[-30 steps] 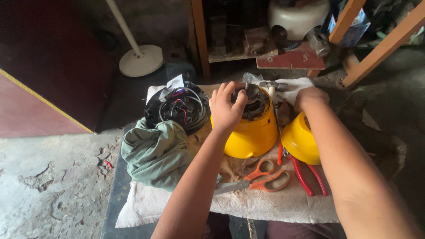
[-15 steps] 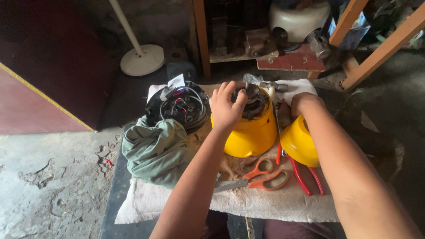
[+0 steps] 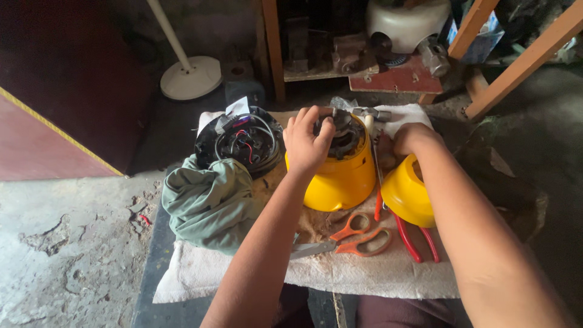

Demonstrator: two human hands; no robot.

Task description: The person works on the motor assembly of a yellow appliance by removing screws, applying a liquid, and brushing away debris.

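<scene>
Your left hand (image 3: 308,141) rests on top of the round yellow plastic housing (image 3: 340,176), fingers curled down over the dark metal motor core (image 3: 343,130) seated in its open top, so the grip is closed on that core. Your right hand (image 3: 413,138) sits just beside the housing on its right, at the upper edge of the second, smaller yellow plastic shell (image 3: 407,194); whether its fingers are closed on anything you cannot tell, since they are tucked behind the shell and the wrist. The housing stands upright near the middle of the stained white cloth (image 3: 364,279) spread over the low bench. The step in hand looks like working the core in or out of its seat. The next move probably calls for a straight pull or an even twist with the housing braced by your other hand, so the core does not bind. To the left lies a black round cover with red and black wiring (image 3: 243,141), resting partly on a crumpled green rag (image 3: 206,203). In front of the housing lie orange-handled scissors (image 3: 352,238), with red-handled pliers (image 3: 416,240) near them and a hammer (image 3: 371,115) behind.
</scene>
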